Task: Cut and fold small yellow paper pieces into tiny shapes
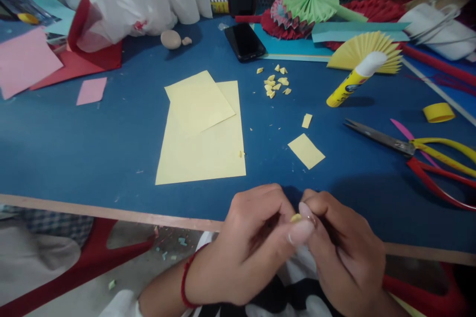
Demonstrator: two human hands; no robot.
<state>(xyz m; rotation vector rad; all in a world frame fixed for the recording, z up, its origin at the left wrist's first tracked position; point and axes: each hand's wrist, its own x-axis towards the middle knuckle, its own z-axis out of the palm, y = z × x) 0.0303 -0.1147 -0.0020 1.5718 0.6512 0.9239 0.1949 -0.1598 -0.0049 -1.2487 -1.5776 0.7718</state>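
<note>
Both hands [238, 250] [345, 255] pinch sm. yellow bit [296, 218] — prob. folded ppr.

My table [74, 158] is blue with a wood-coloured edge, and it's pretty busy. Right in front of me there's a big pale yellow sheet [208, 158] lying flat, with a smaller sheet [203, 101] askew over its top part. Just right of those sit a loose bunch of tiny yellow pieces [270, 83], then a small card [307, 151] with a little scrap [307, 121] near it. Further right, a glue stick [344, 90] stands on end behind the scissors [399, 145], which lie slightly open, plus a yellow ring [439, 113]. Toward the back I've got a phone [244, 42] lying flat, and a roundish stone [171, 39]. Off left is a pink card [91, 91]. The grey floor [134, 277] has paper bits [182, 241] scattered on it.
</note>
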